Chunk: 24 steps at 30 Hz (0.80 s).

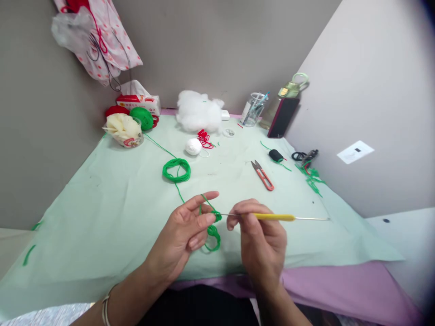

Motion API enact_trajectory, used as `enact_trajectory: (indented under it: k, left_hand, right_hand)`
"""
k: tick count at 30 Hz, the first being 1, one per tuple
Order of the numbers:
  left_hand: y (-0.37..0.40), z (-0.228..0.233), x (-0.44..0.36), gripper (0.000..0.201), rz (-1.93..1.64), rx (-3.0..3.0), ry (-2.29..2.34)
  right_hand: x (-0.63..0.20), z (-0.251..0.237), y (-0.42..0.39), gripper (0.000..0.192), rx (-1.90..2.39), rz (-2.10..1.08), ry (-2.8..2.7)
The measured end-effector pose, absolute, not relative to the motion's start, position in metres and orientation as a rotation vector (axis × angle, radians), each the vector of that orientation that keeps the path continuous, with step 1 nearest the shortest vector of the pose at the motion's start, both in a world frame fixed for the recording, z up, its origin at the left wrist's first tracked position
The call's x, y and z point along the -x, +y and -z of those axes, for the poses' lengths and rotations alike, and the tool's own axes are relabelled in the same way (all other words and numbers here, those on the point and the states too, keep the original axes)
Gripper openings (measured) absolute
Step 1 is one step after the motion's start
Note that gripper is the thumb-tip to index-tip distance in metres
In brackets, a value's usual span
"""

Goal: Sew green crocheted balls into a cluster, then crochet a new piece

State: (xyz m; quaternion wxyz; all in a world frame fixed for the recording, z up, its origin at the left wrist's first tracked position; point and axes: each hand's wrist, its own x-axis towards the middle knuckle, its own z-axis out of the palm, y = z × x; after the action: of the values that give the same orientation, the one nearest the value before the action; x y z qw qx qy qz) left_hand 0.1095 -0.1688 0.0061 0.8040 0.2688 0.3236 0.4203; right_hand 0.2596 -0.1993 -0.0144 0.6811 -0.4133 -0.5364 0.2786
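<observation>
Between thumb and fingers, my left hand (185, 233) pinches a small piece of green crochet work (216, 216). Green yarn runs over its raised index finger, and a loop of green yarn (213, 240) hangs below. My right hand (260, 233) grips a crochet hook (273, 217) by its yellow handle, its thin metal shaft pointing left. The hook's tip meets the green piece by my left thumb; whether it passes through a stitch I cannot tell. A loose coil of green yarn (176, 170) lies ahead of my left hand, its strand leading toward that hand.
Orange-handled thread snips (263, 175) lie at centre right, near a black yarn piece (276, 155). Farther back are a white yarn ball (193, 146), white stuffing (199, 112), a glass jar (252, 111), a phone (284, 117) and a bottle (288, 90). A green yarn ball (142, 118) sits back left.
</observation>
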Motion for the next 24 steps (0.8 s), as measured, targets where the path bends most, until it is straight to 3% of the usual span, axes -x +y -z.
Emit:
enact_trajectory:
  k: [4, 9, 17, 24]
  left_hand:
    - [-0.172, -0.003, -0.113, 0.045, -0.949, -0.684, 0.747]
    - [-0.171, 0.000, -0.114, 0.039, -0.870, -0.541, 0.673]
    - [-0.166, -0.002, -0.111, 0.030, -0.913, -0.587, 0.671]
    - [-0.168, -0.006, -0.112, 0.040, -0.886, -0.629, 0.662]
  right_hand:
    - [-0.258, 0.016, -0.200, 0.023, 0.991, -0.544, -1.366]
    - [-0.261, 0.023, -0.208, 0.043, 1.048, -0.164, -1.631]
    - [-0.261, 0.017, -0.197, 0.023, 0.899, -0.717, -1.193]
    - [-0.262, 0.023, -0.195, 0.022, 0.864, -0.841, -1.191]
